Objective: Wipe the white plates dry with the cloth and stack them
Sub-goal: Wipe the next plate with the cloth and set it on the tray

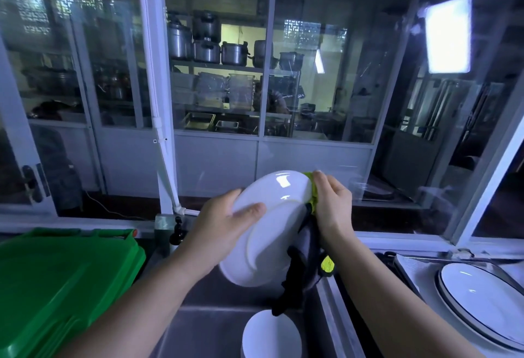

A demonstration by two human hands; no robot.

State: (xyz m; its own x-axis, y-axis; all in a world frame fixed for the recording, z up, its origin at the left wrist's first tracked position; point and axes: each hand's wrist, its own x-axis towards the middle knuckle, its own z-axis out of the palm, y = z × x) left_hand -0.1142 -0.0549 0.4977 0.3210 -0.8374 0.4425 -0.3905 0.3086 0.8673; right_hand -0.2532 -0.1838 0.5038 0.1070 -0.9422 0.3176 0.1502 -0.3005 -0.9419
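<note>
Left hand [224,227] grip clasping tilted white plate [269,233] rim, right hand [331,204] pinching cloth [303,258] on opposite edge

Bin [56,281] left, sink [215,326] middle, tray [416,270] right.

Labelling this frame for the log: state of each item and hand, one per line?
Left hand: holding the plate's left rim.
Right hand: pressing the cloth to the plate's right rim.
Plate: lifted, tilted above the sink.
Cloth: pinched on the rim, tail hanging.
Sink plate: resting in the sink.
Rimmed plates: stacked at right.
Green bin: lid shut.
</note>
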